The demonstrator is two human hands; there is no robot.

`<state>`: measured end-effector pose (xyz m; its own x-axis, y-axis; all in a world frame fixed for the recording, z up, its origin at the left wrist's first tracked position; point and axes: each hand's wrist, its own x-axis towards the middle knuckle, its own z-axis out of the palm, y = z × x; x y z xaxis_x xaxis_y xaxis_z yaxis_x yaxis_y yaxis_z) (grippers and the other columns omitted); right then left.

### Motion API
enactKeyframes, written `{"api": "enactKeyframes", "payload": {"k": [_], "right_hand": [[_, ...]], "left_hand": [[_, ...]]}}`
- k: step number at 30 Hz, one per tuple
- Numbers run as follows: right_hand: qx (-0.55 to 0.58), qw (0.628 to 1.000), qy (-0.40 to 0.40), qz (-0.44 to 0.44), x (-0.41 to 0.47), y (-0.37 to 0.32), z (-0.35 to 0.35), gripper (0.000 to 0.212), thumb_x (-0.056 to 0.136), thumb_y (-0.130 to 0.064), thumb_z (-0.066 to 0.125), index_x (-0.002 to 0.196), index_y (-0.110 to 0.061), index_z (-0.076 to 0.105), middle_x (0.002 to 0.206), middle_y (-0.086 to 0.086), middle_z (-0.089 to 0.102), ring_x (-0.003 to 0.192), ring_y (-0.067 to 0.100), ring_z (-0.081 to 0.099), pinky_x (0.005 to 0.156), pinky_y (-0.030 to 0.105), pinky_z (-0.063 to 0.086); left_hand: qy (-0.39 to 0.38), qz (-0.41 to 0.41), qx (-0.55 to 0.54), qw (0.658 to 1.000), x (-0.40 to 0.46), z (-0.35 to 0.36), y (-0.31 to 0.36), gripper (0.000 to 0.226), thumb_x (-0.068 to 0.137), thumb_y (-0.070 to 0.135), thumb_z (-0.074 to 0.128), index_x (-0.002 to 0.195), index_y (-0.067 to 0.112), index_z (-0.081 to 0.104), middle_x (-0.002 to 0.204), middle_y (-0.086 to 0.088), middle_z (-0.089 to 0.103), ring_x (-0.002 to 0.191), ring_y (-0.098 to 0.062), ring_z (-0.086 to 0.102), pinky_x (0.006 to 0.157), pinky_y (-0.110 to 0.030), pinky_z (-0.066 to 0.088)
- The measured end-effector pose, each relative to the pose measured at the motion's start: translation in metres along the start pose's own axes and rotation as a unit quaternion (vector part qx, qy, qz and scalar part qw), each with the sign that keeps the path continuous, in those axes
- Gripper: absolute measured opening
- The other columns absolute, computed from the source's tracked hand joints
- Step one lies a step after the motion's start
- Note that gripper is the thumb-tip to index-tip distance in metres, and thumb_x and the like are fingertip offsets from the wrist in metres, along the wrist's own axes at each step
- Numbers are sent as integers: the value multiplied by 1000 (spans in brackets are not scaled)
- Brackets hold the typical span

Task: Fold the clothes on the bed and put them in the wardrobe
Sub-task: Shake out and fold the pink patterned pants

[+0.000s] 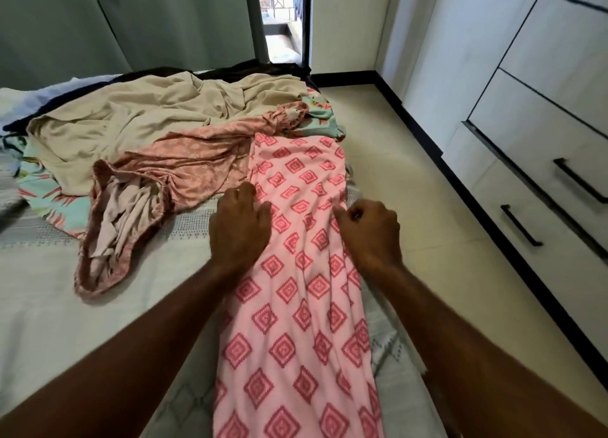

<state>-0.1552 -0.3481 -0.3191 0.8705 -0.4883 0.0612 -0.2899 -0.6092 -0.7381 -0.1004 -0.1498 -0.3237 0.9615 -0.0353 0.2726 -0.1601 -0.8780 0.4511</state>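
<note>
A long pink garment with red diamond patterns (296,306) lies stretched along the right side of the bed (59,322), folded into a narrow strip. My left hand (238,227) rests on its left edge, fingers slightly bent and pressing the cloth. My right hand (370,230) pinches a fold of the same garment at its right edge. To the left lie a crumpled rust-pink garment (154,187), a beige garment (131,115) and a teal floral cloth (320,115).
The white wardrobe (543,125) with black handles stands at the right, across a strip of cream floor (394,174). Grey curtains (115,20) and a window opening lie behind the bed. More clothes are heaped at the bed's far left.
</note>
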Motion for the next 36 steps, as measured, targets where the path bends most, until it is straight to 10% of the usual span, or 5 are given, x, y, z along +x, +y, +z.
{"api": "enactKeyframes", "payload": {"k": [14, 19, 30, 36], "right_hand": [[91, 986, 1, 140, -35, -21, -28, 9, 94, -28, 65, 89, -22, 62, 106, 8, 70, 91, 26, 63, 80, 31, 50], [25, 990, -104, 95, -45, -13, -31, 41, 87, -53, 70, 108, -25, 48, 105, 1, 65, 91, 25, 68, 82, 46, 59], [-83, 951, -294, -56, -123, 1, -67, 101, 72, -35, 89, 148, -23, 24, 143, 14, 51, 125, 32, 55, 101, 43, 48], [-139, 965, -211, -75, -189, 15, -88, 72, 82, -27, 78, 139, -18, 34, 123, 17, 59, 110, 37, 62, 87, 46, 53]], "left_hand": [[-172, 56, 44, 983, -86, -22, -42, 74, 95, 65, 11, 158, 30, 24, 167, 1, 18, 153, -17, 13, 119, -49, 11], [-178, 53, 54, 981, -85, -16, -44, 74, 95, 65, 12, 159, 31, 20, 168, 0, 14, 154, -17, 9, 120, -52, 12], [-239, 99, -58, 964, -146, -57, -45, 95, 83, 81, 21, 161, 30, 4, 169, -3, 3, 155, -18, 4, 125, -47, -3], [-248, 236, -29, 939, -240, -99, -63, 78, 89, 80, 34, 155, 38, 25, 166, -14, 18, 152, -27, 21, 118, -63, 21]]}}
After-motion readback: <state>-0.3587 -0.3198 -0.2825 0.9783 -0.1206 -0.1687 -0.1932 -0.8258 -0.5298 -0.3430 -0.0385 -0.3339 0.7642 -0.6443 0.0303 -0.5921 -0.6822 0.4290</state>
